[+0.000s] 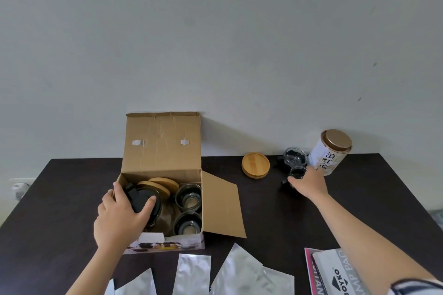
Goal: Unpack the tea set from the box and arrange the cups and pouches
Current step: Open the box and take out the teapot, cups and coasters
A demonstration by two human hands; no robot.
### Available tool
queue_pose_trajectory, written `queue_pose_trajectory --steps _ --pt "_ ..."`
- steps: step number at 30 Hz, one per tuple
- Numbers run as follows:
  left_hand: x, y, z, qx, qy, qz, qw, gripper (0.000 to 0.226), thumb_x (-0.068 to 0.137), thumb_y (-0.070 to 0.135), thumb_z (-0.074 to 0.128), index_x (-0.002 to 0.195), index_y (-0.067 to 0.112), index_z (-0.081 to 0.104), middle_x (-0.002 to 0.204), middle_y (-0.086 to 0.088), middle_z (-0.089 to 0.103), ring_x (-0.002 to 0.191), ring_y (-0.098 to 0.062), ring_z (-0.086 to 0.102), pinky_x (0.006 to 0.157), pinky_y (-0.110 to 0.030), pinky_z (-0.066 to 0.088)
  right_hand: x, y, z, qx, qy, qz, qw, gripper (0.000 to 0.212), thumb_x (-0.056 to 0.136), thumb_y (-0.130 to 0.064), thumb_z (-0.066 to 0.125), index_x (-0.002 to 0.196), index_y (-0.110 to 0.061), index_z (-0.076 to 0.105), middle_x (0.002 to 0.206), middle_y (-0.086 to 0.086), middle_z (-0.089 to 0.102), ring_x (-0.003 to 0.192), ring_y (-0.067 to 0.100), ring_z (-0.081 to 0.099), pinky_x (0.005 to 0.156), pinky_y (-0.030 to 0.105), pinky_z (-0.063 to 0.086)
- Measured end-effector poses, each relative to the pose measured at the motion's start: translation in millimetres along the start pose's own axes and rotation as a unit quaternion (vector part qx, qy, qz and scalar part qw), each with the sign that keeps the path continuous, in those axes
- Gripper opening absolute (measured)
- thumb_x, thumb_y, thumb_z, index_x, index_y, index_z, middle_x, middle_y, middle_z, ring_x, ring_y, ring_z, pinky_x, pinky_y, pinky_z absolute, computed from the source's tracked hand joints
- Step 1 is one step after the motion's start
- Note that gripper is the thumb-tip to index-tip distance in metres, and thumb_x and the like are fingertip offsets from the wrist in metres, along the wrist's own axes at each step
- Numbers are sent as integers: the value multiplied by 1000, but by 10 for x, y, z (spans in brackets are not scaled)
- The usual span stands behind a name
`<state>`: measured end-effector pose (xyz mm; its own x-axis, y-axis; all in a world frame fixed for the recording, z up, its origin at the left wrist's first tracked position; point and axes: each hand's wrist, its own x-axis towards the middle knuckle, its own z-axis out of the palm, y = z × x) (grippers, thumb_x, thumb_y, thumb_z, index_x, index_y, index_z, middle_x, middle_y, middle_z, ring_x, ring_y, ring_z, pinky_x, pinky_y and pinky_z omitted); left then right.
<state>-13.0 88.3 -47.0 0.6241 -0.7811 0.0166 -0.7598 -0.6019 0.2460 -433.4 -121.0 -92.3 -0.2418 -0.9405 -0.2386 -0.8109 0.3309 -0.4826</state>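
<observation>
Cardboard box (167, 199) open on dark table, lid flap upright against wall, side flap splayed right. Inside: glass teapot (153, 206) with black handle, two bamboo lids (165, 183) behind it, two glass cups (188, 195) along right wall. Two more glass cups (295, 157) stand on table right of box. Silver pouches (194, 273) lie flat along near edge.
</observation>
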Motion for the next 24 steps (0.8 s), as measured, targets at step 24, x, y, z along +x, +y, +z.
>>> queue_pose_trajectory --steps 24 --pt "-26 30 -35 -20 3 4 1000 101 78 74 43 149 9 12 146 -20 34 129 -38 39 91 -47 47 -1796 -1543 341 178 -69 -363 912 55 89 -25 65 139 -12 44 135 -1 46 121 10 48 99 20 40"
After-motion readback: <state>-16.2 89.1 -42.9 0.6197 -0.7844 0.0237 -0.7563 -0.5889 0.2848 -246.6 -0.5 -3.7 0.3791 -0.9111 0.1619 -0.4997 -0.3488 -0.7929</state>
